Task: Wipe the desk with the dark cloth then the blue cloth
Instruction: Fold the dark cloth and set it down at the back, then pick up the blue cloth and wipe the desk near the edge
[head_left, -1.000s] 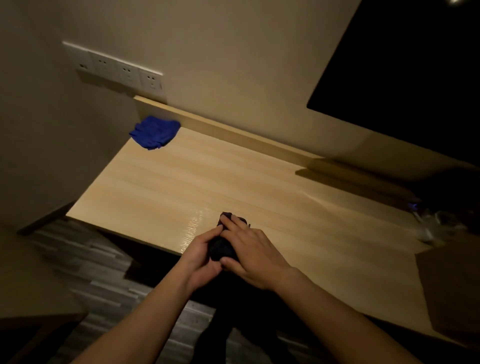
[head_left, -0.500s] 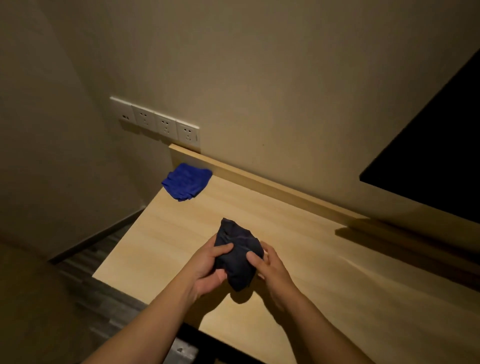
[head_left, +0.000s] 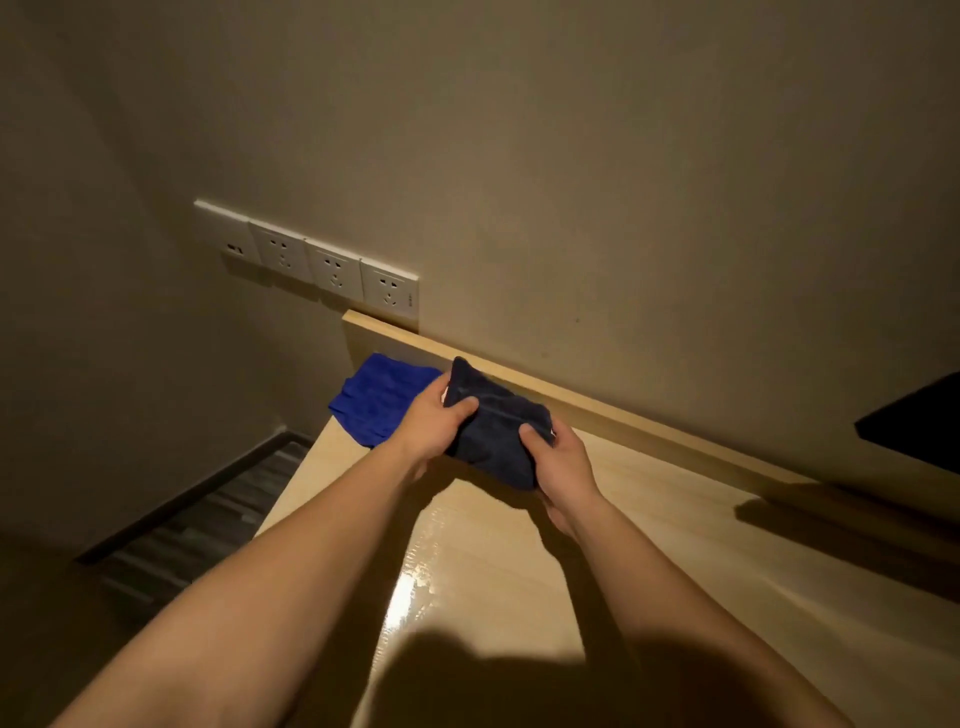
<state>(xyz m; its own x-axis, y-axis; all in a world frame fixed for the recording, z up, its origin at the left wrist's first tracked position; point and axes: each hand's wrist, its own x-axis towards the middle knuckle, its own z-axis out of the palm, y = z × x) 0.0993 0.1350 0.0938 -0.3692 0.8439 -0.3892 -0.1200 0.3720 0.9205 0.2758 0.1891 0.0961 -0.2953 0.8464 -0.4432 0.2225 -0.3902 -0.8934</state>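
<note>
Both my hands hold the folded dark cloth (head_left: 493, 431) above the far left part of the light wooden desk (head_left: 675, 545). My left hand (head_left: 434, 423) grips its left end with the thumb on top. At the cloth's right end my right hand (head_left: 563, 467) pinches the lower corner. The blue cloth (head_left: 376, 397) lies crumpled at the desk's far left corner, just left of my left hand and partly hidden behind it.
A raised wooden back rail (head_left: 623, 410) runs along the wall behind the desk. Several white wall sockets (head_left: 311, 260) sit above the corner. A black screen edge (head_left: 914, 426) juts in at the right. Dark striped floor (head_left: 208, 519) lies left of the desk.
My hands have carried the dark cloth from the desk's near edge up and toward the far left corner beside the blue cloth. The view has swung left and toward the wall.
</note>
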